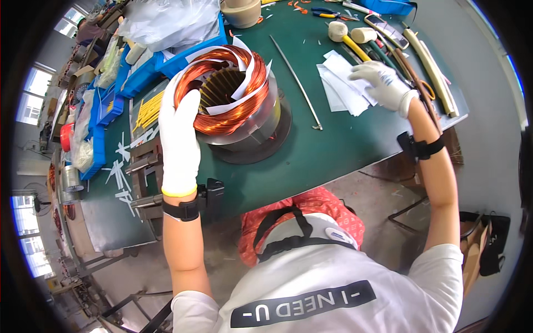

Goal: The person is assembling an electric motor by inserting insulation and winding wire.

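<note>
A motor stator (247, 130) stands upright on the green table, with a thick ring of copper winding (257, 83) on top. White insulating paper pieces stick out around the winding. My left hand (180, 147), in a white glove, grips the winding's left side, thumb on the inner side; the other fingers are partly hidden along the outside. Over the right edge of a loose stack of white paper sheets (343, 83) is my right hand (383, 86), also gloved. Its fingers are stretched out and apart, with nothing seen in them.
A thin metal rod (297, 83) lies between stator and sheets. Mallets (355, 47), pliers (333, 15) and tubes (430, 72) lie at the far right. Blue bins (141, 75), yellow sticks (149, 111) and a metal clamp-like fixture (145, 166) are on the left.
</note>
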`<control>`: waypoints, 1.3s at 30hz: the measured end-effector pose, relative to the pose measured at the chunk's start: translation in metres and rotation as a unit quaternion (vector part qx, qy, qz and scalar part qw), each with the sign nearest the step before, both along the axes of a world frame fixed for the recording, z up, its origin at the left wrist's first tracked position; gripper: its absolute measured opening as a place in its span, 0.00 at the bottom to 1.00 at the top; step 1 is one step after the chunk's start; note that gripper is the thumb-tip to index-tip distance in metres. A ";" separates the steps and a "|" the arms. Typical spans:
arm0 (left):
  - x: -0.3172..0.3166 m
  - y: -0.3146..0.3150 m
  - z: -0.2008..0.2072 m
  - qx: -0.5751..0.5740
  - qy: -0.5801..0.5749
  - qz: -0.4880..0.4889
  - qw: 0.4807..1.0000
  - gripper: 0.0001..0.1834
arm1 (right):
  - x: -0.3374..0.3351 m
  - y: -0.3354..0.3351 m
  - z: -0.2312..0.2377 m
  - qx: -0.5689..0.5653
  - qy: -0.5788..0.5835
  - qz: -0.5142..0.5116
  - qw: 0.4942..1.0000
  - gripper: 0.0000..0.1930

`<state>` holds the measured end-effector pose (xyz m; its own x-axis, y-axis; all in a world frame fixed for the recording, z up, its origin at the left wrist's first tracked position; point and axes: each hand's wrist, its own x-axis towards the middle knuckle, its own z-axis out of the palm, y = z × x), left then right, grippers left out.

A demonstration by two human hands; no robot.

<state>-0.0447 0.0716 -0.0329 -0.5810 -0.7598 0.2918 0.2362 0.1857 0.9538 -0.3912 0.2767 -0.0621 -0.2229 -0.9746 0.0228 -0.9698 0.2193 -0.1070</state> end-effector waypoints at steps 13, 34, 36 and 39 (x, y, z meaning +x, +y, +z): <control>0.010 0.024 -0.024 -0.101 -0.012 0.228 0.968 0.32 | 0.000 -0.001 -0.042 -0.110 -0.075 0.017 0.991 0.17; 0.071 0.104 0.008 0.185 -0.057 0.017 0.981 0.12 | 0.195 -0.003 0.067 -0.061 -0.761 0.085 0.640 0.44; 0.073 0.107 0.010 0.198 -0.049 0.014 0.979 0.14 | 0.204 -0.011 0.067 -0.090 -0.717 0.012 0.691 0.34; 0.074 0.109 0.014 0.137 -0.197 -0.054 0.969 0.17 | 0.218 -0.027 0.080 -0.098 -0.609 -0.041 0.786 0.19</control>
